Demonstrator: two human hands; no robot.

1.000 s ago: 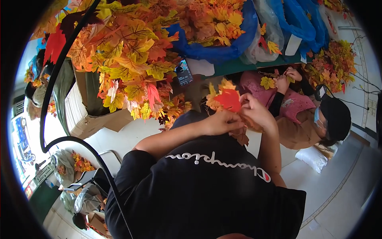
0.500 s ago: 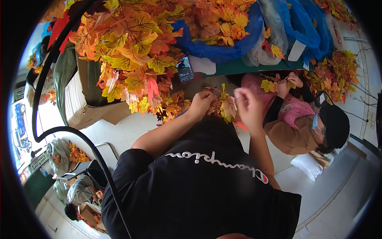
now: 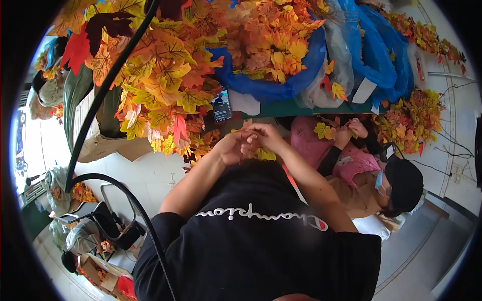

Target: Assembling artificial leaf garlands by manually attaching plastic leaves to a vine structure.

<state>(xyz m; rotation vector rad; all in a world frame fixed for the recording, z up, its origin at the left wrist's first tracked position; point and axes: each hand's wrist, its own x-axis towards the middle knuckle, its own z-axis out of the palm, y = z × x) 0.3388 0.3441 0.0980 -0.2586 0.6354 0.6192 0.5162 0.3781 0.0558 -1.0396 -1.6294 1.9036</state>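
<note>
In front of my waist my two hands meet at the fingertips. My left hand (image 3: pixel 232 147) is turned partly palm-up with its fingers curled in. My right hand (image 3: pixel 267 136) reaches across from the right, its fingers closed against the left fingertips. An artificial maple leaf sprig (image 3: pixel 264 155) shows yellow leaves just below my right hand, and its stem is hidden between the fingers. To the left, a large heap of orange, yellow and red artificial maple leaves (image 3: pixel 170 75) hangs over the table edge.
A phone (image 3: pixel 222 106) stands at the table's near edge beside a blue plastic bag (image 3: pixel 276 93) full of leaves. On the right a person (image 3: pixel 351 173) in a cap handles a yellow leaf (image 3: pixel 324 131). A black cable (image 3: pixel 118 181) crosses the left side; a cardboard box (image 3: pixel 113 148) stands behind it.
My right hand has come left and down from its raised place and now meets my left hand. The leaf sprig is now mostly covered. The whole view has shifted slightly.
</note>
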